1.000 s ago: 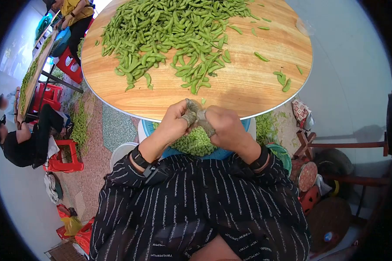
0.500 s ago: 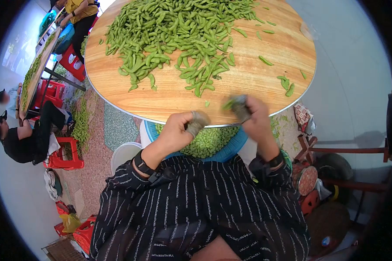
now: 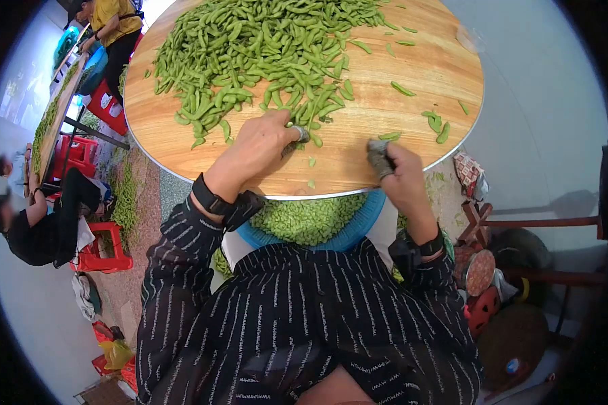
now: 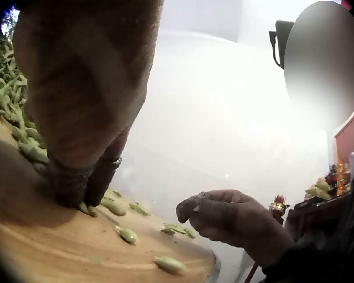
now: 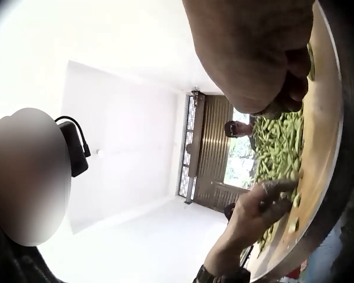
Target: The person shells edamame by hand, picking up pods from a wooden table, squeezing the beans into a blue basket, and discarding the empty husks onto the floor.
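Observation:
My left hand (image 3: pixel 258 145) reaches to the near edge of a heap of green soybean pods (image 3: pixel 250 54) on the round wooden table (image 3: pixel 203 158). Its covered thumb and finger pinch a pod (image 4: pixel 88 209) close over the tabletop. Grey-green wraps cover fingertips of both hands. The right hand (image 3: pixel 402 175) hovers above the table's near right side, fingers loosely curled, with no pod showing between them. Just beyond it lies a single pod (image 3: pixel 390 136). Below the table edge, a blue basin (image 3: pixel 371 216) in front of my lap holds shelled green beans (image 3: pixel 307 219).
Several stray pods (image 3: pixel 439 125) lie at the table's right. At left, people sit or stand by a second pod-covered table (image 3: pixel 51 121) near red stools (image 3: pixel 101 246). A dark red wooden frame (image 3: pixel 534 228) stands at right. Pods and husks litter the floor (image 3: pixel 125 202).
Both hands were together over the basin, then parted. The right hand swung right with a green pod and let it go onto the table. The left moved forward to the heap and took a pod.

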Action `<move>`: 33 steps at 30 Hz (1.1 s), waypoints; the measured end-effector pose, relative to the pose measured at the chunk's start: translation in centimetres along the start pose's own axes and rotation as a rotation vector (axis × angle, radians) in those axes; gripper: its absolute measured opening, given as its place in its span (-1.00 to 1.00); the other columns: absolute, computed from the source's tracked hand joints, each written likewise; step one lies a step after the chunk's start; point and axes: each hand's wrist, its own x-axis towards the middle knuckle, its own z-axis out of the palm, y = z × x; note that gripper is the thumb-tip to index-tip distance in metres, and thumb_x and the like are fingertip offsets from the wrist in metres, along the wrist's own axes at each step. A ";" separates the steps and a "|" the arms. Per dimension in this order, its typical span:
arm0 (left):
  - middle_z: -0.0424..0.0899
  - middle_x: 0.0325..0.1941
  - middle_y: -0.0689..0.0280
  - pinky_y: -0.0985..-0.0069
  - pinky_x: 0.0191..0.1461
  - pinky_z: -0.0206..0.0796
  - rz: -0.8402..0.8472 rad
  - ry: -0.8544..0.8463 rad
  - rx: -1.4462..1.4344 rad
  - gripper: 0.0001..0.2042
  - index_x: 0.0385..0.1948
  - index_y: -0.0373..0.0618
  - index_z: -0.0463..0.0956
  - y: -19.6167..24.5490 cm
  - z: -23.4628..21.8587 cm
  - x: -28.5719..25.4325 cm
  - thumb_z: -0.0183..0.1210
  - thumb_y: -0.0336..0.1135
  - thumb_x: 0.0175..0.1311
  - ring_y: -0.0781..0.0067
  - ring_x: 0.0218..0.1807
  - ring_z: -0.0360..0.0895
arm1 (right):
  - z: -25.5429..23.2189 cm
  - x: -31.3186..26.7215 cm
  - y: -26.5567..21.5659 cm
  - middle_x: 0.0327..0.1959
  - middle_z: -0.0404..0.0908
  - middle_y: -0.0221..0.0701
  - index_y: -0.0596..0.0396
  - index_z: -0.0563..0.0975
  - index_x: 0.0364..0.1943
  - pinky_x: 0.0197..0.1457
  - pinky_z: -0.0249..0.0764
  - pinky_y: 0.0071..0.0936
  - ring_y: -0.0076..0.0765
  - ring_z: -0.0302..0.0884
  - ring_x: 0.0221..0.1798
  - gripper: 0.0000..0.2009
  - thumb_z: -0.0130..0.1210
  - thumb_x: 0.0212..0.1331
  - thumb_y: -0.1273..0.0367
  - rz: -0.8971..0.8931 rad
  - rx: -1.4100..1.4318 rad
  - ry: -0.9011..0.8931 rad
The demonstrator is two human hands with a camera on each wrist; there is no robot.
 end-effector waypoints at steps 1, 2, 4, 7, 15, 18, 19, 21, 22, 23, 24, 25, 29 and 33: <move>0.34 -0.52 0.21 0.34 -0.42 0.24 0.019 -0.051 0.029 -0.90 -0.51 -0.12 0.48 0.0 -0.2 0.2 0.09 -0.42 -0.13 0.18 -0.36 0.38 | 0.5 0.0 -0.3 -0.46 0.50 -0.12 0.26 0.45 -0.32 -0.29 0.35 -0.42 -0.13 0.48 -0.39 -0.82 0.01 -0.07 0.52 0.003 0.000 0.002; 0.34 -0.52 0.21 0.34 -0.42 0.24 0.021 -0.052 0.030 -0.90 -0.51 -0.12 0.48 0.1 -0.1 0.2 0.09 -0.42 -0.13 0.18 -0.36 0.38 | 1.1 0.1 -0.6 -0.46 0.50 -0.11 0.27 0.45 -0.32 -0.30 0.35 -0.42 -0.13 0.47 -0.40 -0.82 0.01 -0.07 0.51 -0.033 -0.034 -0.059; 0.34 -0.53 0.20 0.32 -0.41 0.24 0.054 -0.035 0.041 -0.89 -0.52 -0.16 0.44 0.2 0.3 0.2 0.09 -0.40 -0.13 0.17 -0.36 0.38 | 2.0 0.2 -1.0 -0.46 0.49 -0.11 0.28 0.45 -0.33 -0.30 0.35 -0.42 -0.14 0.47 -0.40 -0.82 0.01 -0.07 0.51 -0.070 -0.068 -0.122; 0.34 -0.52 0.19 0.31 -0.41 0.24 -0.005 0.042 0.019 -0.89 -0.52 -0.19 0.41 0.6 0.6 -0.7 0.09 -0.39 -0.10 0.16 -0.38 0.39 | 3.0 0.5 -0.9 -0.48 0.48 -0.08 0.29 0.44 -0.33 -0.32 0.34 -0.42 -0.11 0.45 -0.42 -0.82 0.01 -0.05 0.49 -0.049 0.020 -0.069; 0.44 -0.39 0.21 0.52 -0.37 0.24 -0.243 0.178 -0.435 -0.90 -0.40 -0.22 0.40 2.2 -0.9 -1.2 0.05 -0.47 0.03 0.37 -0.40 0.40 | 4.1 0.7 -3.2 -0.44 0.46 -0.50 0.22 0.40 -0.14 -0.36 0.30 -0.70 -0.70 0.33 -0.41 -0.74 0.00 0.04 0.51 0.248 0.790 -0.252; 0.46 -0.41 0.30 0.64 -0.37 0.22 -0.382 0.096 -0.796 -0.90 -0.34 -0.22 0.37 3.2 -0.3 -1.4 0.00 -0.48 0.11 0.57 -0.45 0.37 | 5.0 1.2 -3.1 -0.42 0.47 -0.52 0.21 0.40 -0.16 -0.37 0.29 -0.74 -0.74 0.33 -0.40 -0.77 -0.01 0.04 0.52 0.273 1.046 -0.306; 0.46 -0.44 0.35 0.69 -0.39 0.21 -0.389 0.090 -0.961 -0.89 -0.31 -0.23 0.35 3.2 0.1 -1.6 -0.03 -0.48 0.14 0.65 -0.47 0.34 | 5.0 1.2 -3.2 -0.42 0.47 -0.52 0.21 0.40 -0.16 -0.37 0.29 -0.74 -0.74 0.33 -0.40 -0.77 -0.01 0.04 0.52 0.272 1.047 -0.307; 0.46 -0.45 0.36 0.72 -0.40 0.21 -0.393 0.098 -1.083 -0.87 -0.28 -0.23 0.32 3.5 0.5 -2.0 -0.03 -0.48 0.15 0.66 -0.48 0.34 | 5.0 1.2 -3.4 -0.39 0.48 -0.51 0.22 0.41 -0.21 -0.37 0.31 -0.73 -0.72 0.35 -0.40 -0.81 -0.02 0.05 0.53 0.258 0.911 -0.223; 0.46 -0.45 0.38 0.74 -0.42 0.20 -0.395 0.104 -1.208 -0.85 -0.24 -0.24 0.29 3.7 0.6 -2.1 -0.04 -0.48 0.15 0.68 -0.48 0.34 | 4.9 1.2 -3.5 -0.39 0.48 -0.51 0.22 0.41 -0.21 -0.37 0.31 -0.73 -0.72 0.35 -0.40 -0.81 -0.02 0.05 0.53 0.260 0.910 -0.224; 0.46 -0.45 0.38 0.74 -0.42 0.20 -0.397 0.104 -1.210 -0.85 -0.24 -0.24 0.29 4.1 0.3 -2.3 -0.04 -0.48 0.15 0.68 -0.48 0.34 | 4.8 1.2 -3.4 -0.38 0.49 -0.50 0.22 0.42 -0.24 -0.35 0.33 -0.72 -0.70 0.37 -0.38 -0.83 -0.02 0.05 0.53 0.247 0.878 -0.214; 0.47 -0.44 0.37 0.75 -0.43 0.20 -0.429 0.045 -1.325 -0.83 -0.22 -0.24 0.29 4.5 -0.5 -2.2 -0.03 -0.49 0.14 0.68 -0.48 0.35 | 4.7 1.2 -3.4 -0.37 0.50 -0.49 0.22 0.43 -0.26 -0.33 0.35 -0.71 -0.68 0.39 -0.37 -0.85 -0.02 0.06 0.53 0.234 0.845 -0.204; 0.49 -0.43 0.35 0.76 -0.43 0.21 -0.459 -0.015 -1.439 -0.80 -0.20 -0.23 0.28 4.7 -0.9 -2.2 -0.02 -0.50 0.13 0.69 -0.48 0.37 | 4.7 1.2 -3.4 -0.37 0.50 -0.49 0.22 0.43 -0.26 -0.33 0.35 -0.71 -0.68 0.39 -0.37 -0.85 -0.02 0.06 0.53 0.233 0.845 -0.205; 0.52 -0.39 0.34 0.77 -0.43 0.23 -0.587 -0.105 -1.488 -0.77 -0.18 -0.22 0.29 4.4 -1.2 -2.4 0.01 -0.51 0.10 0.70 -0.49 0.39 | 4.7 1.0 -3.5 -0.36 0.51 -0.46 0.23 0.43 -0.25 -0.25 0.37 -0.68 -0.64 0.41 -0.32 -0.84 -0.01 0.04 0.54 0.225 0.844 -0.186; 0.54 -0.39 0.33 0.79 -0.44 0.26 -0.649 -0.095 -1.580 -0.75 -0.18 -0.22 0.32 4.6 -1.2 -2.7 0.05 -0.52 0.06 0.70 -0.50 0.41 | 5.2 0.8 -3.0 -0.38 0.50 -0.48 0.24 0.43 -0.22 -0.23 0.36 -0.67 -0.62 0.41 -0.33 -0.80 0.00 0.03 0.53 0.097 0.762 -0.134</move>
